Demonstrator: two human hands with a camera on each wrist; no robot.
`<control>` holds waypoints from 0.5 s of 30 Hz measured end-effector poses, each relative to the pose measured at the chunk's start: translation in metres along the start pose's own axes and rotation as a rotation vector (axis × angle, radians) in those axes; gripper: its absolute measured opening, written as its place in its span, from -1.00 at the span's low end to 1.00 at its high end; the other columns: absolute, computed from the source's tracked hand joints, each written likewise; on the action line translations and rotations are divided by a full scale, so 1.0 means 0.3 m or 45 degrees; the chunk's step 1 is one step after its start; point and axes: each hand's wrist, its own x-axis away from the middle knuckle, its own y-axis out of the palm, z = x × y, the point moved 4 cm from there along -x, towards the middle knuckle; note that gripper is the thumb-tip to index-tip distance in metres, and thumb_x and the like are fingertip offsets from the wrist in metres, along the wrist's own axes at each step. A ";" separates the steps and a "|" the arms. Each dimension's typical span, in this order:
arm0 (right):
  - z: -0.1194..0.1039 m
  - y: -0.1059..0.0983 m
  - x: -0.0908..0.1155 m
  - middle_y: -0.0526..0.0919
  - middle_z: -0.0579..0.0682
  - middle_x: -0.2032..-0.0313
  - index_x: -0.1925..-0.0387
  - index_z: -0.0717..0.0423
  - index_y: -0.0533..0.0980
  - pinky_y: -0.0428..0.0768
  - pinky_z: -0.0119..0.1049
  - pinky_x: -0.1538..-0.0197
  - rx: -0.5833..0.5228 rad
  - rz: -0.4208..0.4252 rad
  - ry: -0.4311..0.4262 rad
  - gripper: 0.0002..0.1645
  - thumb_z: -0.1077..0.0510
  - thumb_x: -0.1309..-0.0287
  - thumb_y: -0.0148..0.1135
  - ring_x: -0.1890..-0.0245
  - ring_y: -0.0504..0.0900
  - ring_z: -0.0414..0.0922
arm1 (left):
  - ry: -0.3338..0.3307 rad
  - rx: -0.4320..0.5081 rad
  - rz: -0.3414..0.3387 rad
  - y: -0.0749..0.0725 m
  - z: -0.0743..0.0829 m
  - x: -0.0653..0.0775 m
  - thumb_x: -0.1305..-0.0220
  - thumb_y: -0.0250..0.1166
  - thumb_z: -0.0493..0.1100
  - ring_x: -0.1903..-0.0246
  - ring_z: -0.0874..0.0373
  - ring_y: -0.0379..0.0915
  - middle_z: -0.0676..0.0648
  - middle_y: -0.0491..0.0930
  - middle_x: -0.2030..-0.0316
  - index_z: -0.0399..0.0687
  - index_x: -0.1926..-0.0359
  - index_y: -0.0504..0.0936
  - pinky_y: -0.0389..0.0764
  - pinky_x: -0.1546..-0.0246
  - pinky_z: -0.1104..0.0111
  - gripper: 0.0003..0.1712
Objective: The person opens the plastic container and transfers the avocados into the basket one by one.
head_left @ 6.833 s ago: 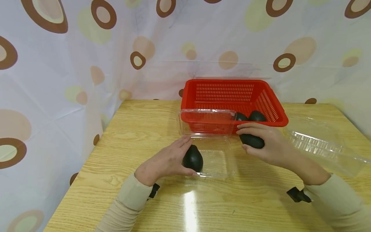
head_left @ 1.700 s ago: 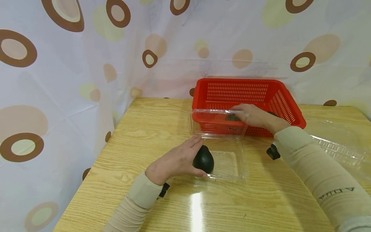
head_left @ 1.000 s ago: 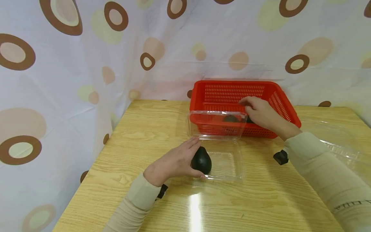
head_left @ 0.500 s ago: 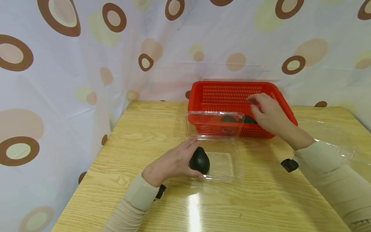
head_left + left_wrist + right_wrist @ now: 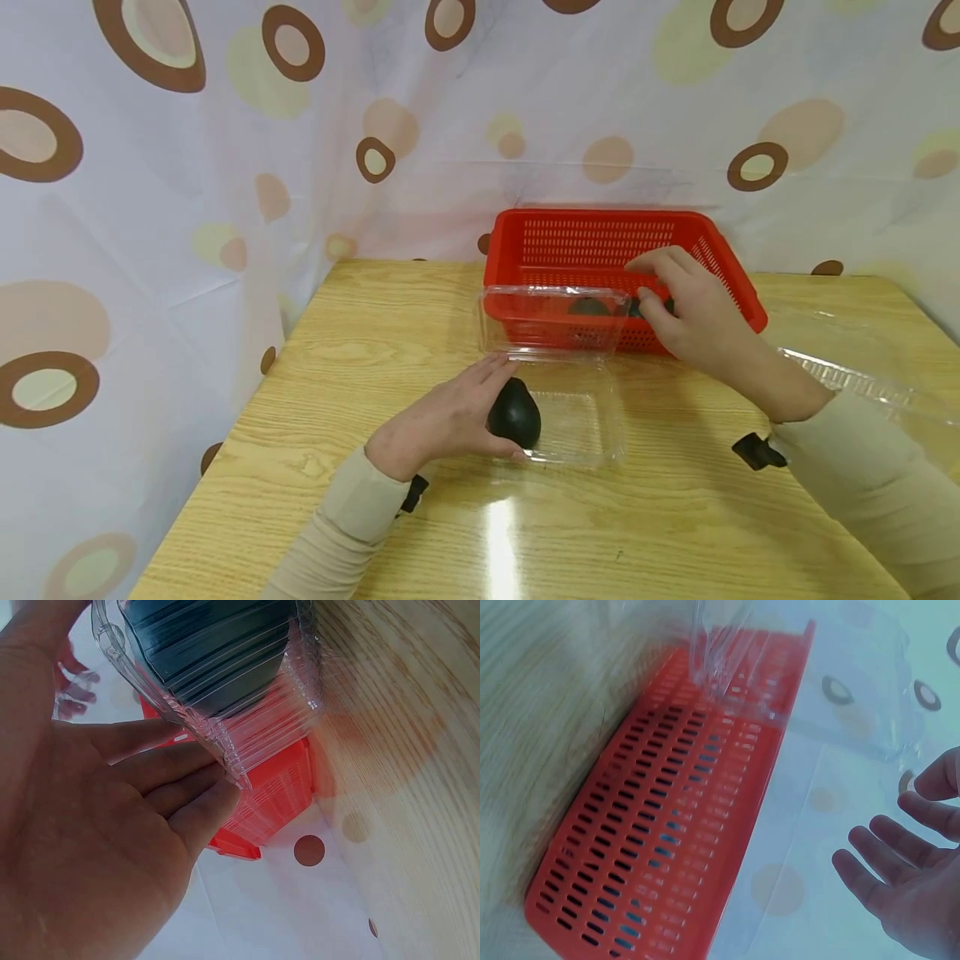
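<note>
A dark, pear-shaped avocado [image 5: 514, 414] lies in the left end of an open, clear plastic container [image 5: 611, 421]. My left hand [image 5: 450, 417] holds that end, thumb along the front edge and fingers at the back. In the left wrist view, fingertips [image 5: 214, 802] touch the container's corner, with the avocado behind its ribbed wall. My right hand [image 5: 697, 308] is over the front right of the red basket [image 5: 600, 237], fingers loosely bent and holding nothing. One more avocado [image 5: 588, 307] shows through the raised lid [image 5: 555, 329]. Other dark fruit beside it is partly hidden by the right hand.
Another clear plastic container [image 5: 862, 379] lies open at the right, partly behind the right forearm. Behind the wooden table [image 5: 337, 350] hangs a patterned cloth [image 5: 450, 100]. The basket [image 5: 652, 817] stands right behind the raised lid.
Earliest, my right hand held an avocado beside the container. It later reached into the basket, then drew back rightward empty, and has now lowered slightly. The left hand stays on the container.
</note>
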 end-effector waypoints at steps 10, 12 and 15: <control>-0.080 0.041 0.042 0.56 0.00 0.06 -0.01 0.18 0.51 0.44 -0.60 0.16 -0.033 -0.002 -0.123 -0.64 0.43 -0.17 0.18 0.19 0.53 -0.18 | 0.047 0.015 0.028 0.003 0.001 0.000 0.03 0.49 0.33 -0.55 -0.01 -0.08 -0.13 0.08 -0.53 -0.04 -0.57 -0.01 0.16 -0.51 0.15 0.31; -0.089 0.037 0.042 0.55 0.02 0.04 -0.07 0.19 0.49 0.44 -0.60 0.16 -0.018 0.007 -0.109 -0.59 0.42 -0.17 0.20 0.20 0.53 -0.16 | 0.048 0.011 0.036 0.001 0.002 -0.001 0.03 0.49 0.33 -0.55 0.00 -0.09 -0.11 0.07 -0.53 -0.03 -0.57 -0.03 0.15 -0.51 0.16 0.32; -0.100 0.030 0.042 0.53 0.05 -0.02 -0.12 0.21 0.47 0.43 -0.60 0.16 0.003 0.028 -0.097 -0.53 0.41 -0.15 0.22 0.19 0.53 -0.13 | 0.047 0.003 0.040 -0.001 0.000 0.001 0.03 0.49 0.34 -0.55 0.00 -0.08 -0.12 0.08 -0.53 -0.04 -0.57 -0.03 0.16 -0.51 0.16 0.32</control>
